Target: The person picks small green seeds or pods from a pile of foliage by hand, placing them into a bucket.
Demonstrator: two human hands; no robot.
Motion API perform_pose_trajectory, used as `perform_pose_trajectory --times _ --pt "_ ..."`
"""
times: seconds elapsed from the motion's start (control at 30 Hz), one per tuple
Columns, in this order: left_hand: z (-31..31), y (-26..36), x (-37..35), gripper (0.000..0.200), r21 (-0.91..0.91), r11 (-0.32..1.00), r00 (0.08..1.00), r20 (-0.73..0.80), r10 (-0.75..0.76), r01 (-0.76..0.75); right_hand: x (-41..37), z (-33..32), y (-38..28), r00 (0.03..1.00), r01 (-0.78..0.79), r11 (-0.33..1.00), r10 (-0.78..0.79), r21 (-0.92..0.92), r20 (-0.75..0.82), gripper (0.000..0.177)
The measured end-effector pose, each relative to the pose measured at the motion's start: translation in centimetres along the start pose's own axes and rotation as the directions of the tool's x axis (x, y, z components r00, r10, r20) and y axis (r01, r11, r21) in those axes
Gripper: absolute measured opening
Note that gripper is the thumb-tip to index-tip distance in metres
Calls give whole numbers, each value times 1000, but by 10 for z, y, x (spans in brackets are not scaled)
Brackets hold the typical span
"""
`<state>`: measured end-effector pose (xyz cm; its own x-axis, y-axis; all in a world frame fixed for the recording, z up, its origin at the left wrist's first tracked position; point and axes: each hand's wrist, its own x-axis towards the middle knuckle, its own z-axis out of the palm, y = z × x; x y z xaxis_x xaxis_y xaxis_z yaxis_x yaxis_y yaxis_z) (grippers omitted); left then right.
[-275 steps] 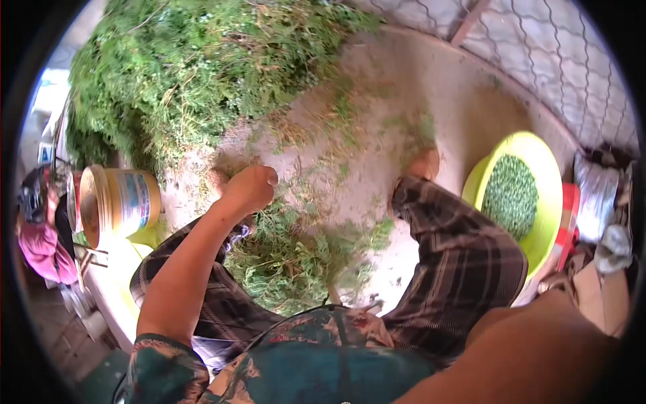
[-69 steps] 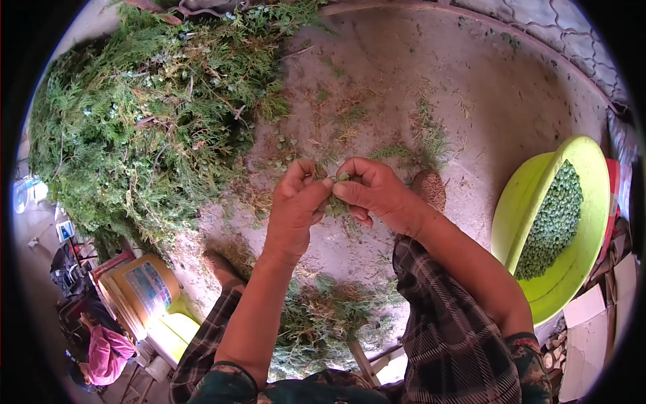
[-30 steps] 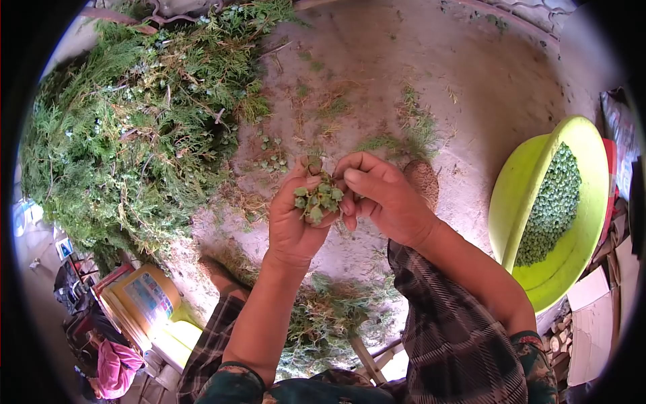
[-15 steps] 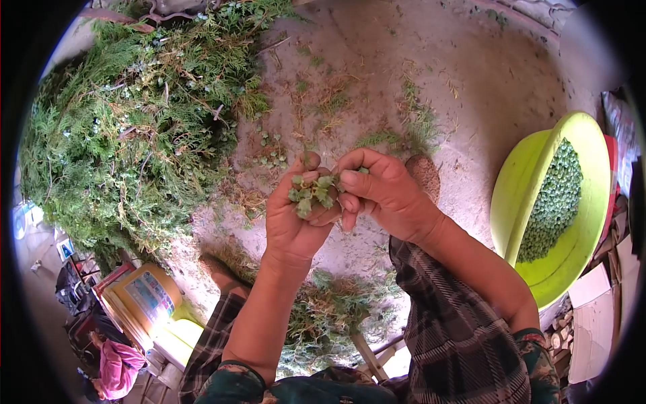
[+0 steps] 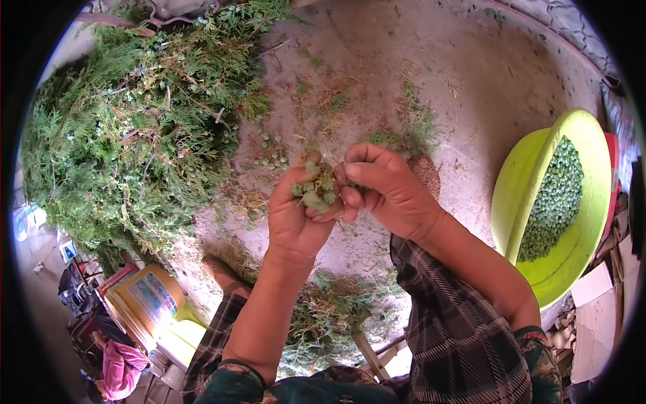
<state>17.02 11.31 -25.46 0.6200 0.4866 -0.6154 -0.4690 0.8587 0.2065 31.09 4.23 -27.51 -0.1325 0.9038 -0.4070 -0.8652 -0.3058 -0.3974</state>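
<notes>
Head view, looking down between the knees. The left hand (image 5: 295, 219) was half-closed into a shallow cup, palm up, and held a cluster of small, knobbly green seed cones (image 5: 315, 191) with a little dry brownish scale among them. Its thumb and curled fingers pressed the cluster in from both sides. The right hand (image 5: 389, 192) lay against the left, with its fingers bent tightly inward. The right thumb and forefinger tips pinched the right edge of the same cluster, while the lower fingers touched the left palm. The cluster thus sat between the two hands, above the rough, pale concrete floor (image 5: 478, 87), which was strewn with dry needles and a few loose green cones (image 5: 272, 155).

To the left lay a large heap of feathery green conifer branches (image 5: 128, 128), scaly in texture and dotted with pale bluish cones. A smaller pile of browning, frayed sprigs (image 5: 330, 316) lay between the legs, which were clad in dark plaid woven trousers (image 5: 457, 330). To the right stood a round, smooth lime-green plastic basin (image 5: 515, 202), tilted and holding a mass of green seed cones (image 5: 557, 195). At lower left were a cylindrical yellow plastic bucket with a printed label (image 5: 145, 299) and, beyond it, a person in a pink garment (image 5: 121, 370).
</notes>
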Motion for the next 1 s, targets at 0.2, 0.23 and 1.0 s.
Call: perform_pose_trajectory --times 0.2,0.23,1.0 --pt "2 -10 5 14 -126 992 999 31 -20 23 -4 -2 -1 998 58 992 -59 109 0 22" --pt "4 -11 5 14 -120 993 1000 -13 -9 7 -5 0 -1 996 91 996 -91 -10 -22 24" --pt "-6 -15 6 18 -358 926 990 -21 -136 120 -8 -8 -7 1000 2 955 -7 297 15 19"
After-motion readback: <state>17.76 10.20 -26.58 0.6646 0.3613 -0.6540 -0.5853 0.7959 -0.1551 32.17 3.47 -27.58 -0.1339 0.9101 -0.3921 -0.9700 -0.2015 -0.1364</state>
